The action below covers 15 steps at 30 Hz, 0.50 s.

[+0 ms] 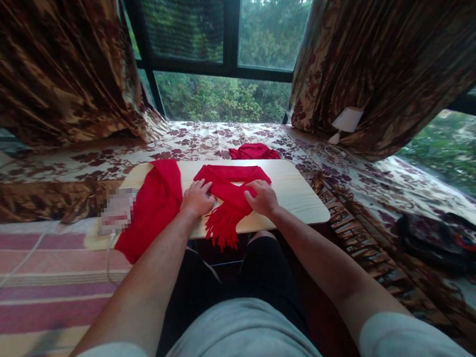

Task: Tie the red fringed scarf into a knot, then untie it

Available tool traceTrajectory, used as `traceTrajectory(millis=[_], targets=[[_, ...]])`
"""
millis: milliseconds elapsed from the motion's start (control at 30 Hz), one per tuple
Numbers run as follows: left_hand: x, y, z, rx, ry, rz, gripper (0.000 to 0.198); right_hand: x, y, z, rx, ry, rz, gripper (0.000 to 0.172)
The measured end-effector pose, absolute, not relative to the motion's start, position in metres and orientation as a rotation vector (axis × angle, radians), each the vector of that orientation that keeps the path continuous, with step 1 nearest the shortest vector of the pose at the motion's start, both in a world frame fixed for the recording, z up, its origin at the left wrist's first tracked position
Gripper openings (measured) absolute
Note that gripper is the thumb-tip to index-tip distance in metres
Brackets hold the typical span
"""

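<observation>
A red scarf (233, 192) lies looped on a pale wooden board (300, 196), its fringed end hanging over the near edge. My left hand (198, 197) rests at the loop's left side, fingers bent onto the cloth; whether it pinches any is too small to tell. On the right side, my right hand (261, 197) has its fingers curled on the scarf, thumb and fingers close together around its edge. Another red cloth (158, 206) is spread over the board's left part, beside my left wrist, and hangs past the near edge.
Behind the board, more red fabric (254, 151) lies on the floral window-seat cover. A blurred-out item (117, 210) with a cable sits at the board's left end. A small white lamp (348, 119) stands back right, a dark bag (446, 245) farther right. Striped bedding (45, 279) is left.
</observation>
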State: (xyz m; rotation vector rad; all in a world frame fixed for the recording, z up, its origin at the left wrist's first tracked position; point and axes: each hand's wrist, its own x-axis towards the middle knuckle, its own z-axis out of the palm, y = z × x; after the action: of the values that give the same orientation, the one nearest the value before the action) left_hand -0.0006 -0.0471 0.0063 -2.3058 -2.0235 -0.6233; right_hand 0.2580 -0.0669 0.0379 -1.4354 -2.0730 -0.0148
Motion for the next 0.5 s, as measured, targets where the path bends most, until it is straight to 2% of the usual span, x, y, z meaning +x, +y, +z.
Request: traceTrajectory(millis=[500], targets=[[-0.001,-0.051,0.007,-2.303,-1.958,-0.64,0.061,0.25,-0.078,0.016,-1.471,-2.09,0.04,0.026]])
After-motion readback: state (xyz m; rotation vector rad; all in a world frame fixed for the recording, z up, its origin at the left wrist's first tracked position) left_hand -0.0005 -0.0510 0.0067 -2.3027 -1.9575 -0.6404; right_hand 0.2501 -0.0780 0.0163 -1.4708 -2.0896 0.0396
